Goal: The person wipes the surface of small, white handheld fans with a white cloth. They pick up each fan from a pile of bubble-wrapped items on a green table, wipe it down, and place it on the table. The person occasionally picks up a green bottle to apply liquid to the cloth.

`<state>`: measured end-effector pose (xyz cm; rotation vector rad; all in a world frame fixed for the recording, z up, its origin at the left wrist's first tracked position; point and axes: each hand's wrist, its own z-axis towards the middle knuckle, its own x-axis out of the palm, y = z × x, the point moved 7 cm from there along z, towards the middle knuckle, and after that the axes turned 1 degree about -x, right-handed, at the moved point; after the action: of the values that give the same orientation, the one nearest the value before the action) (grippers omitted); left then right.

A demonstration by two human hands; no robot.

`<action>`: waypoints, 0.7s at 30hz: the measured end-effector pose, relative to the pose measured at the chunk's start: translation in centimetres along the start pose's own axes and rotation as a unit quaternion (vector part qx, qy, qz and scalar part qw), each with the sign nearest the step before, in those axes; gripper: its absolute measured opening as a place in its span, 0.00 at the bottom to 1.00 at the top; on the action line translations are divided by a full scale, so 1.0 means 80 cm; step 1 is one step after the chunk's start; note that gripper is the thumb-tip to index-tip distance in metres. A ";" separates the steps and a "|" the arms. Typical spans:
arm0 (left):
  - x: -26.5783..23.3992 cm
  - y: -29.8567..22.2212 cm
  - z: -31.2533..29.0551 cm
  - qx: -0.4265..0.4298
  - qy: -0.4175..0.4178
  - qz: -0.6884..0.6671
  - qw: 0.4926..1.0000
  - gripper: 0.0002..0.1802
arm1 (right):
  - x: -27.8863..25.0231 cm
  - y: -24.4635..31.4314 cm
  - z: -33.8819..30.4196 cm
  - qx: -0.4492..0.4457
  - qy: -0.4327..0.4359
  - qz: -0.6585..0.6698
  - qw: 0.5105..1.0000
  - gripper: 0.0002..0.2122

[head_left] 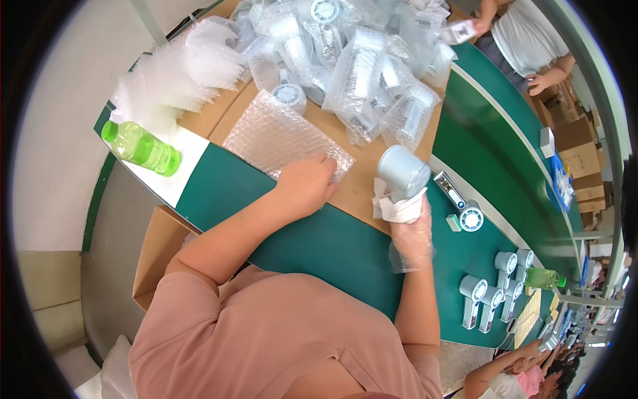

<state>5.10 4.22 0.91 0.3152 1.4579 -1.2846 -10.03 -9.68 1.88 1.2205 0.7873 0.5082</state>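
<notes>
Table (pixel 312 249), green, one: lying beneath my forearms. Right hand (pixel 410 233), mine, in a clear, loose glove: closing its fingers around a fan (pixel 403 169) through a crumpled white cloth (pixel 401 210). Risk, as I judge it: the fan could be slipping if the glove or cloth is sliding on its smooth shell, or knocking the second fan if I am swinging it right. Pose: forearm rising almost straight from the lower edge, hand upright, the fan's round head tilting above my grip. Left hand (pixel 308 184), mine, bare: resting at the near right part of a bubble bag (pixel 276 133), forearm slanting inward, elbow spreading wide, fingers curling under; whether they are pinching the film I cannot tell. Risk here: the bag could be skidding or creasing if my knuckles are dragging it. Cardboard (pixel 355 193), one sheet: lying under the bag. Second fan (pixel 471 218), one: lying just right of my right hand, beside a small box (pixel 454 223). Fan group (pixel 474 288): standing or lying farther right. Bottle (pixel 149 149), green: lying at left. Heap of bagged fans (pixel 362 63): covering the far cardboard. Co-worker (pixel 531 40): standing beyond, holding a pale item (pixel 458 32).
</notes>
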 end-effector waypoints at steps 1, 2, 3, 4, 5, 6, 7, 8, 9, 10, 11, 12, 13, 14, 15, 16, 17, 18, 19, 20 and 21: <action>0.002 0.006 0.002 -0.004 0.004 0.001 1.000 0.06 | -0.004 0.007 0.000 0.019 -0.008 -0.029 0.999 0.18; 0.002 0.012 0.003 -0.008 0.009 0.002 1.000 0.05 | -0.006 0.008 -0.001 0.050 0.004 -0.009 0.999 0.19; 0.003 0.017 0.007 -0.013 0.036 -0.026 0.999 0.06 | -0.011 0.009 -0.003 0.082 0.012 0.008 0.997 0.19; 0.002 0.023 0.009 -0.018 0.063 -0.054 0.996 0.06 | -0.015 0.006 -0.007 0.114 0.019 0.024 0.993 0.20; 0.000 0.029 0.010 -0.022 0.090 -0.082 0.992 0.06 | -0.012 0.001 -0.013 0.141 0.052 0.082 0.985 0.21; 0.001 0.033 0.010 -0.026 0.112 -0.113 0.987 0.06 | -0.006 -0.004 -0.021 0.168 0.076 0.136 0.973 0.22; 0.001 0.039 0.009 -0.030 0.135 -0.144 0.980 0.07 | 0.005 -0.008 -0.030 0.195 0.100 0.191 0.957 0.22; 0.002 0.045 0.008 -0.034 0.157 -0.176 0.971 0.07 | 0.017 -0.010 -0.037 0.221 0.123 0.245 0.936 0.22; 0.004 0.055 0.002 -0.033 0.161 -0.255 0.953 0.06 | 0.040 0.004 -0.041 0.248 0.186 0.287 0.906 0.23; 0.008 0.064 0.001 -0.053 0.167 -0.313 0.933 0.05 | 0.051 0.008 -0.043 0.273 0.182 0.232 0.916 0.23; 0.011 0.070 0.000 -0.074 0.172 -0.370 0.910 0.04 | 0.057 -0.003 -0.039 0.283 0.219 0.088 0.930 0.23; 0.008 0.077 -0.001 -0.095 0.169 -0.421 0.886 0.04 | 0.063 -0.016 -0.033 0.282 0.256 -0.058 0.923 0.24; 0.005 0.080 -0.003 -0.175 0.195 -0.504 0.823 0.03 | 0.062 -0.023 -0.027 0.250 0.249 -0.084 0.932 0.24; -0.001 0.075 0.000 -0.173 0.195 -0.475 0.840 0.04 | 0.059 -0.031 -0.025 0.217 0.240 -0.110 0.940 0.24; -0.003 0.069 -0.003 -0.177 0.194 -0.445 0.856 0.05 | 0.061 -0.027 -0.023 0.185 0.236 -0.134 0.944 0.24; -0.005 0.065 -0.003 -0.181 0.192 -0.415 0.871 0.06 | 0.065 -0.028 -0.024 0.225 0.241 -0.093 0.940 0.24; 0.001 0.069 0.001 -0.131 0.173 -0.368 0.904 0.07 | 0.070 -0.025 -0.026 0.264 0.244 -0.051 0.932 0.24; -0.010 0.058 0.004 -0.079 0.138 -0.249 0.955 0.06 | 0.072 -0.022 -0.029 0.304 0.244 -0.012 0.921 0.25; -0.024 0.033 0.012 -0.015 0.098 -0.127 0.987 0.06 | 0.069 -0.029 -0.026 0.276 0.235 -0.017 0.932 0.24; -0.036 0.004 0.016 0.047 0.053 -0.002 0.998 0.06 | 0.068 -0.049 -0.030 0.249 0.226 -0.022 0.942 0.24; -0.033 -0.032 0.011 0.103 0.058 0.031 0.993 0.06 | 0.078 -0.030 -0.034 0.282 0.211 0.048 0.935 0.23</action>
<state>4.51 3.68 4.61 0.5759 1.4019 -1.3873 -8.22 -4.14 -2.38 1.7130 1.3045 0.6624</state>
